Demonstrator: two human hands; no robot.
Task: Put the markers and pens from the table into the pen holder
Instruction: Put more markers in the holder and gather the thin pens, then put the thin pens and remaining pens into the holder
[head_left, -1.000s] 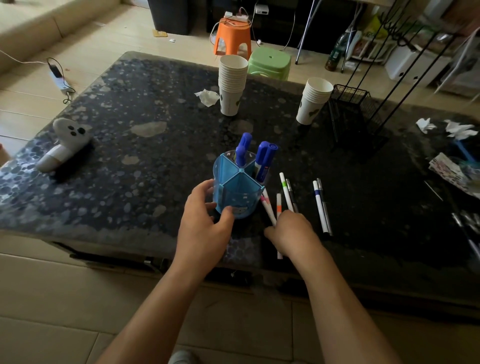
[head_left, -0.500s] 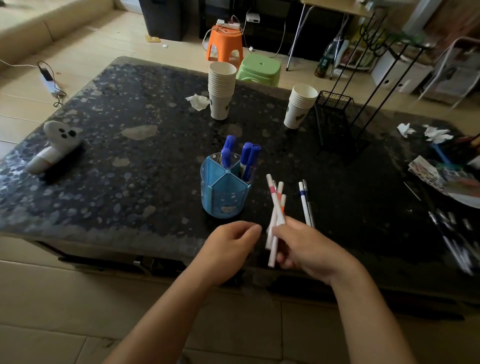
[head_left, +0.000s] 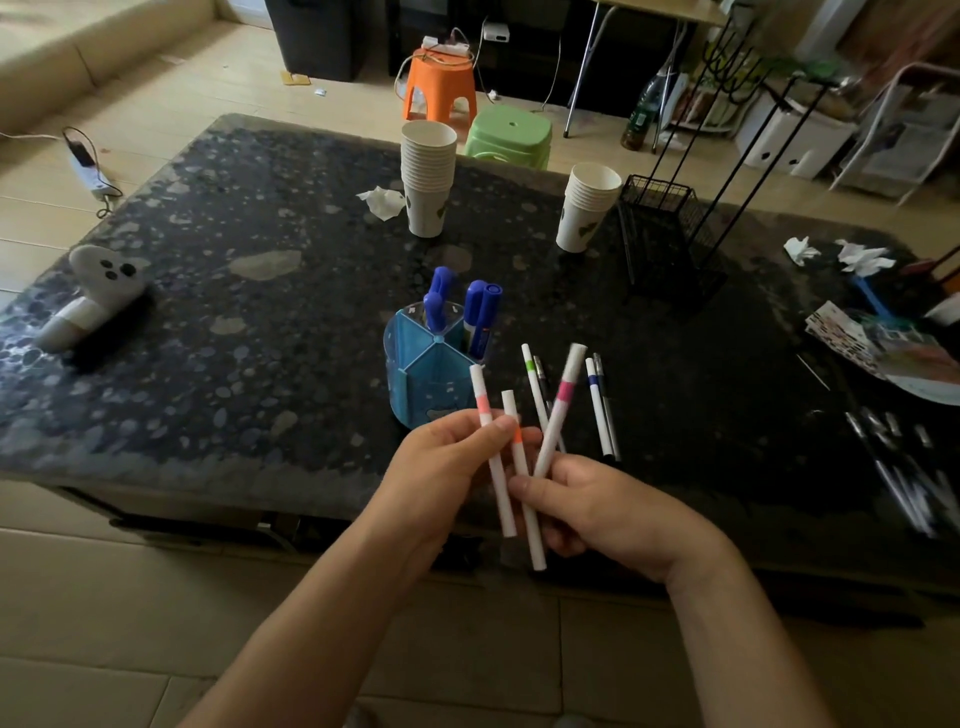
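Observation:
A blue pen holder (head_left: 423, 371) stands near the table's front edge with several blue markers (head_left: 480, 317) in its back compartments. Just in front of it, above the table edge, my left hand (head_left: 441, 478) pinches a white marker with a pink band (head_left: 491, 452). My right hand (head_left: 602, 512) grips two more white markers, one orange-banded (head_left: 522, 478), one magenta-banded (head_left: 558, 410). On the table to the right of the holder lie a green-banded marker (head_left: 532, 384), a blue-banded marker (head_left: 597, 405) and dark pens (head_left: 608, 410).
Two stacks of paper cups (head_left: 428, 176) (head_left: 587, 208) and a black wire rack (head_left: 665, 228) stand behind the holder. A white ghost-shaped object (head_left: 91, 291) lies at the left. Crumpled tissues (head_left: 384, 202), papers (head_left: 883, 343) and more pens (head_left: 904, 467) clutter the right side.
My right hand lifted white markers off the table. My left hand let go of the pen holder, came across and took hold of the pink-banded marker.

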